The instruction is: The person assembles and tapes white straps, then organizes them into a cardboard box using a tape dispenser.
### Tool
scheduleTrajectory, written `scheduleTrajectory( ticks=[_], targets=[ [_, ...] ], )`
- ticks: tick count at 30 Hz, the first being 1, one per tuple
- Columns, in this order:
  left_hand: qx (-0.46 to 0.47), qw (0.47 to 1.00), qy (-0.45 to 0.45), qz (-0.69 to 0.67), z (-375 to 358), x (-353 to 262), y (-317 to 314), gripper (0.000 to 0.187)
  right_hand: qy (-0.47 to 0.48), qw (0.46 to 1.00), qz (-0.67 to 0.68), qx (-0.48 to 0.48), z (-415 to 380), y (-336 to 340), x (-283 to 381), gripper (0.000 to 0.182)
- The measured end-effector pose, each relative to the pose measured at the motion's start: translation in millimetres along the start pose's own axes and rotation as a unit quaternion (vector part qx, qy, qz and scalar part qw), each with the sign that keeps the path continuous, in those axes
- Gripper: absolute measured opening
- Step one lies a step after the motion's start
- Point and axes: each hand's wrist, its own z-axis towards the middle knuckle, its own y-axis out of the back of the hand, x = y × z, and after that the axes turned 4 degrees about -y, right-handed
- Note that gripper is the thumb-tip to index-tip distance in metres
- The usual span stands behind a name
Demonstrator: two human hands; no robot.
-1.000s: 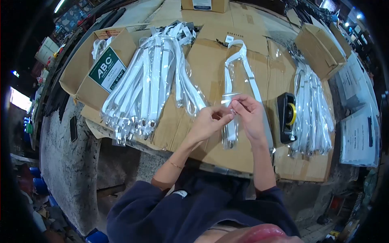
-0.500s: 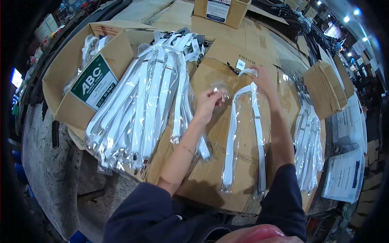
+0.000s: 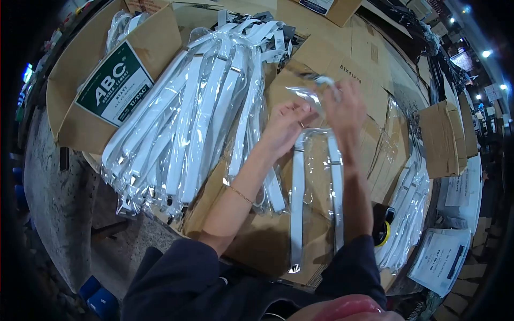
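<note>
Between my forearms a white strap (image 3: 297,200), like a pair of suspenders with metal sliders, lies doubled in a clear plastic sleeve on flattened cardboard (image 3: 257,241). My left hand (image 3: 289,123) is closed, thumb and fingers pinching clear plastic film (image 3: 306,96) above the strap's bend. Close beside it, my right hand (image 3: 345,109) is closed at the strap's upper end, where a short white piece (image 3: 324,80) sticks out past the fingers. Motion blurs the right fingertips and the dark end near them. Left of my left arm lies a large pile of bagged white straps (image 3: 214,107).
A cardboard box (image 3: 155,48) with a green ABC label stands at the left, holding more bagged straps. On the right are another bagged bundle (image 3: 404,214), a black-and-yellow round object (image 3: 384,232), an open carton (image 3: 441,139) and a labelled plastic packet (image 3: 439,259).
My hands have come closer together, the right moving in toward the left. The strap's legs have drawn nearer each other. The view has shifted, and the black-and-yellow object now shows.
</note>
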Motion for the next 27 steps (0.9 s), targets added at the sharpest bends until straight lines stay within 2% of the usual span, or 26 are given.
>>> scheduleTrajectory(
  ticks=[2, 4, 6, 7, 9, 10, 11, 12, 16, 18, 19, 21, 23, 25, 27],
  targets=[
    [0.015, 1.000, -0.021, -0.004, 0.0, -9.2, -2.7, 0.007, 0.038, 0.999, 0.038, 0.008, -22.5, 9.3, 27.9, 0.013],
    [-0.047, 0.998, -0.036, 0.002, 0.9, -25.7, -16.3, 0.014, 0.079, 0.994, 0.076, 0.010, -29.2, 18.0, 40.0, 0.014],
    [-0.053, 0.996, -0.061, 0.038, -2.2, -32.9, -31.2, 0.014, 0.152, 0.969, 0.188, 0.048, -29.9, 26.3, 45.0, 0.024],
    [-0.060, 0.992, -0.084, 0.069, -2.1, -35.8, -35.5, 0.013, 0.157, 0.969, 0.185, 0.046, -28.4, 31.8, 45.0, 0.024],
    [-0.062, 0.984, -0.115, 0.122, -2.8, -40.3, -39.4, 0.014, 0.105, 0.933, 0.296, 0.176, -24.7, 44.0, 39.2, 0.032],
    [-0.058, 0.984, -0.117, 0.120, -4.0, -42.1, -44.4, 0.014, 0.108, 0.934, 0.293, 0.174, -21.2, 47.5, 30.0, 0.032],
    [-0.047, 0.989, -0.112, 0.081, -5.3, -44.0, -49.7, 0.015, -0.029, 0.916, 0.358, 0.181, -14.1, 47.7, 16.3, 0.037],
    [-0.036, 0.993, -0.106, 0.043, -6.6, -44.9, -53.9, 0.016, -0.166, 0.876, 0.415, 0.183, -7.3, 45.2, 7.4, 0.043],
    [0.037, 0.995, -0.066, -0.067, -10.6, -36.7, -57.1, 0.019, -0.103, 0.907, 0.374, 0.167, 7.8, 36.6, 9.6, 0.051],
    [0.063, 0.994, -0.034, -0.080, -11.2, -32.9, -56.5, 0.018, -0.111, 0.786, 0.500, 0.347, 11.6, 41.7, 14.6, 0.056],
    [0.063, 0.994, -0.034, -0.080, -12.4, -32.2, -57.8, 0.018, -0.111, 0.786, 0.500, 0.347, 10.0, 39.6, 11.2, 0.056],
    [0.057, 0.994, -0.012, -0.092, -14.8, -30.0, -63.4, 0.016, -0.140, 0.701, 0.534, 0.452, 2.1, 28.8, -7.0, 0.046],
    [0.053, 0.995, -0.005, -0.090, -17.1, -31.3, -68.8, 0.016, -0.116, 0.680, 0.562, 0.456, -7.6, 15.0, -31.1, 0.039],
    [0.051, 0.995, 0.001, -0.085, -15.7, -34.6, -68.4, 0.016, -0.088, 0.659, 0.591, 0.457, -5.0, 21.3, -18.1, 0.032],
    [0.065, 0.997, 0.018, -0.044, -15.5, -35.9, -64.7, 0.012, -0.185, 0.789, 0.514, 0.283, -5.6, 39.9, -5.0, 0.019]
  ],
)
